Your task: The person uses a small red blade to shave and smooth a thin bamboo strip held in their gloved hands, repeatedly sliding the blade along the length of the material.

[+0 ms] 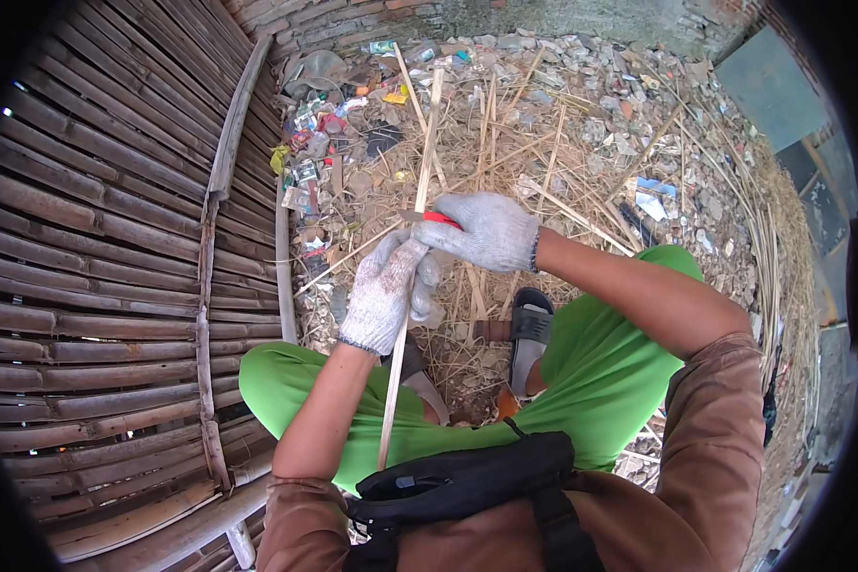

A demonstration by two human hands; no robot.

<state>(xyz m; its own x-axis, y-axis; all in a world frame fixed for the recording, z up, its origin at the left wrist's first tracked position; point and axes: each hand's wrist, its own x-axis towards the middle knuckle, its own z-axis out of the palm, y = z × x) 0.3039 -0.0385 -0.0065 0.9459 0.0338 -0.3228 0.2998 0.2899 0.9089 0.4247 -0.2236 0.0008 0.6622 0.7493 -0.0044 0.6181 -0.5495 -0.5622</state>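
A long, pale bamboo strip [430,143] runs away from my lap, slanting slightly to the right at its far end. My left hand [388,291], in a soiled white knit glove, is closed around the strip near its middle. In my right hand [491,232], also gloved, is a knife with a red handle [441,220]. Its short blade [413,216] lies across the strip just beyond my left fingers. Part of the handle is hidden inside my right fist. The lower end of the strip [391,400] reaches down to my green trousers.
A wall of bamboo poles [95,229] stands close on my left. Shavings and loose strips [486,124] cover the ground ahead, with rubble and plastic litter [319,124] beyond. Long thin strips [767,238] lie along the right. A black waist bag [467,477] sits at my lap.
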